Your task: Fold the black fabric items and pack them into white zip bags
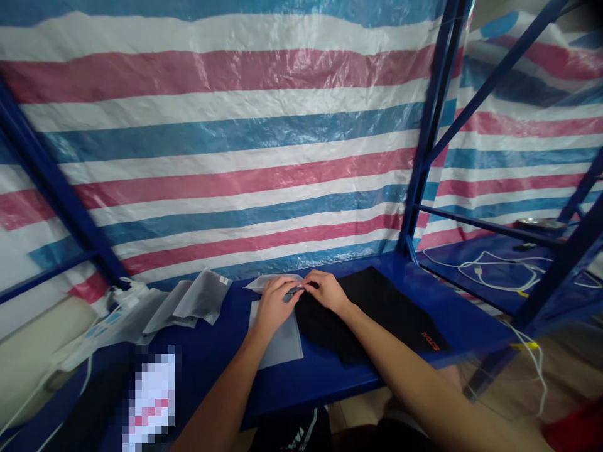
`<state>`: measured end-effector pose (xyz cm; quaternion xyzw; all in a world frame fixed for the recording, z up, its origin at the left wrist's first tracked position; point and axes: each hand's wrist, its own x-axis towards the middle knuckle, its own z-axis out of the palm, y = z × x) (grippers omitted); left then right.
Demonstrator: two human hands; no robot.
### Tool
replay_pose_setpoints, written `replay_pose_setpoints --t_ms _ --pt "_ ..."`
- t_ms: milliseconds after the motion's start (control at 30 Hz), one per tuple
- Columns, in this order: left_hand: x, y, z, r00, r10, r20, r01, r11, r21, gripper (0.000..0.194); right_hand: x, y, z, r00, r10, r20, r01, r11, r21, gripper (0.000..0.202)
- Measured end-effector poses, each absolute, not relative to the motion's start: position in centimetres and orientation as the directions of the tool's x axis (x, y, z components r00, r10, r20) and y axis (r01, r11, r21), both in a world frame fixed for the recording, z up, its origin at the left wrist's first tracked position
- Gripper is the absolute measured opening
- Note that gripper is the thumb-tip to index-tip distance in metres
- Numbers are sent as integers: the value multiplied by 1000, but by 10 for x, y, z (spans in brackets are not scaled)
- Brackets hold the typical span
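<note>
Both hands meet over a blue tabletop, fingertips nearly touching. My left hand (274, 306) is closed in a pinch on the top end of a frosted, see-through plastic bag (282, 348) lying flat on the table. My right hand (326, 290) pinches at the same end of the bag from the other side. Exactly what lies between the fingertips is small and partly covered by the fingers. Beneath my right wrist a black folded cloth garment (372, 301) with orange lettering is spread out, its left side reaching the bag's edge.
More frosted bags (205, 295) lie overlapped at the left, beside a white power strip (94, 333). Blue metal posts (426, 138) frame the blue table (226, 364). A striped plastic sheet (245, 138) hangs behind. White cables (499, 270) lie on the right-hand surface.
</note>
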<state>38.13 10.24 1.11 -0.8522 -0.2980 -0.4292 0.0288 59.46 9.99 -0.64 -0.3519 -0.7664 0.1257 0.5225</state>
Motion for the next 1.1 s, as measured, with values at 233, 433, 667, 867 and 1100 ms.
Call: replay_pose_setpoints --t_ms 233,433,667,867,1100 --pt "348 117 28 380 603 701 712 -675 195 25 611 109 -2 -52 735 676 470 615 -633 13" --pt "317 125 23 168 720 673 756 -532 381 22 623 118 -6 71 748 660 469 559 -684 11" --pt "336 123 13 192 707 680 619 -625 475 20 611 96 4 -243 662 709 475 718 -508 24" --pt "357 110 13 258 661 704 460 -725 513 21 607 103 -1 -175 738 652 584 611 -534 48" --pt "359 126 -1 -11 847 531 302 -503 809 60 606 106 12 94 921 378 -87 386 -918 62"
